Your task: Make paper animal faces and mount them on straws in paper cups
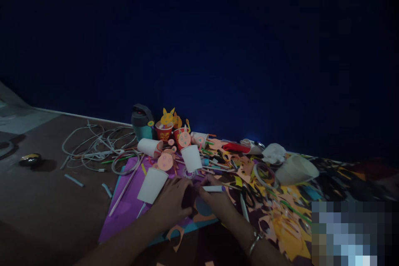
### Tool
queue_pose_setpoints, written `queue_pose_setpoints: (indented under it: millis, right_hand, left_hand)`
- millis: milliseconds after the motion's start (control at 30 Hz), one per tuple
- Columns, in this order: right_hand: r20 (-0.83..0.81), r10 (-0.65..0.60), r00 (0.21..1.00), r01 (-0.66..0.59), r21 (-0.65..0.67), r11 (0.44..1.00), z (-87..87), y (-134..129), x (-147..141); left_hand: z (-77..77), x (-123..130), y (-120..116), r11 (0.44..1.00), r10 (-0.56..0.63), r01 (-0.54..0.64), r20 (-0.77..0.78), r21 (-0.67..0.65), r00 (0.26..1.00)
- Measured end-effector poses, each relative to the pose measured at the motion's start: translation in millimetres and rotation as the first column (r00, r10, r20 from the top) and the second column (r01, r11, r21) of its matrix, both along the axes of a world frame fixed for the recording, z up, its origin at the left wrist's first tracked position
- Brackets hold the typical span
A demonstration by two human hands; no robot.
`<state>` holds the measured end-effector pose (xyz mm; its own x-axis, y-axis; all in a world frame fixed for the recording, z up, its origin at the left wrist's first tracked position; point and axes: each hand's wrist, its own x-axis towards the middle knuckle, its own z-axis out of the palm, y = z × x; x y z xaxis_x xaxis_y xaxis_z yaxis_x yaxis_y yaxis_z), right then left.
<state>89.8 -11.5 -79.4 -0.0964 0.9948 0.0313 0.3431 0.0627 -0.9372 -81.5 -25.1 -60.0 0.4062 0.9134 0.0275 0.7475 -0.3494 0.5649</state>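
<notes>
And here is the marker pen (pixel 213 188), white with a purple end, lying sideways between the thumb and fingers of the right hand (pixel 220 203), which looks closed around it. Just across from it, the left hand (pixel 173 199) curls inward, fingertips near the other's; whether it grips anything, the dim light doesn't tell.

Tight quarters, this! A loose, light hold on the pen should serve, with the purple end aimed off to the right, away from the other fingers. Both wrists low, forearms steady: that looks the right way to work so close.

Beneath the hands, a piece of orange cut paper (pixel 202 217) with a round bluish patch, hole or disc, hard to say; best kept flat. Under that spreads the purple sheet (pixel 121 216).

Watch the left side: a tilted white cup (pixel 152 185) sits right beside that hand, so the knuckles want to swing clear. Another pale cup (pixel 191 158) leans just beyond the fingers.

To the right, scissors (pixel 248 196) lie near the wrist among paper scraps (pixel 288 232); the forearm does well to avoid those. Farther back stand red cups (pixel 164 134) with paper animal faces, and off left, cables (pixel 90 154) sprawl in loops.
</notes>
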Motion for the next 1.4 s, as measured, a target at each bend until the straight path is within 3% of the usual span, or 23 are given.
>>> queue_pose_setpoints:
  millis: [267,533,800,1167,1400]
  right_hand:
    - [0.038,-0.019,0.999,0.018,0.028,0.999,-8.2,0.5,1.0]
    - [0.037,-0.024,0.999,0.023,0.035,0.999,-0.3,-1.4,0.9]
    - [0.009,-0.017,1.000,0.016,0.016,1.000,-7.7,0.6,1.2]
    - [-0.041,-0.012,0.999,0.012,-0.001,1.000,-0.3,-3.3,0.9]
    - [-0.115,0.019,0.993,-0.024,-0.045,0.999,-5.4,-3.9,1.3]
  left_hand:
    - [2.7,1.4,-0.2,0.999,0.017,-0.017,-0.021,-0.027,1.000]
    - [0.1,0.4,0.6,1.000,0.013,-0.013,-0.016,-0.020,1.000]
    - [0.6,0.7,1.4,1.000,0.002,-0.002,-0.026,-0.023,1.000]
    - [2.7,0.5,0.8,1.000,0.002,-0.003,-0.043,-0.030,0.999]
    - [2.0,-0.3,0.5,1.000,-0.004,0.003,-0.047,-0.015,0.999]
